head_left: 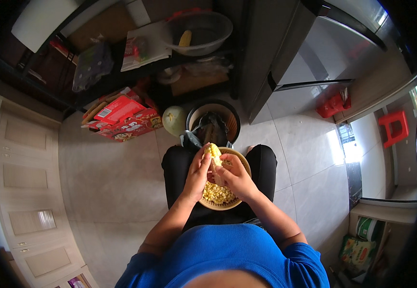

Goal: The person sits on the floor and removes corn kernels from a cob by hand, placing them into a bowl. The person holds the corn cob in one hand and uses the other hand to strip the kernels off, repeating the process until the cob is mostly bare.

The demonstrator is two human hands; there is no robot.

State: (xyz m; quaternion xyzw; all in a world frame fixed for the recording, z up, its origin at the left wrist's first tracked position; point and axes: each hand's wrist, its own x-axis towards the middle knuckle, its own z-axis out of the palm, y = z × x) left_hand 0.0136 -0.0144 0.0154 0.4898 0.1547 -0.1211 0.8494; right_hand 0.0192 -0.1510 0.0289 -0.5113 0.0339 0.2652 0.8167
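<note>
A corn cob (213,152) is held over a round tan basket (245,165) on my lap. Yellow kernels still cover its upper end, while the lower part is stripped pale. My left hand (197,174) wraps round the cob from the left side. From the right, my right hand (236,176) is closed on the stripped lower part, its thumb pressed against the cob. Loose corn kernels (218,193) lie in the bottom of the basket. The fingers behind the cob are partly hidden.
A bin (237,122) with a dark liner stands past my knees, beside a pale green melon (174,120) and red cartons (127,120). On the shelf, a clear bowl (213,36) holds another corn cob (185,38). A grey fridge (314,53) stands at the right.
</note>
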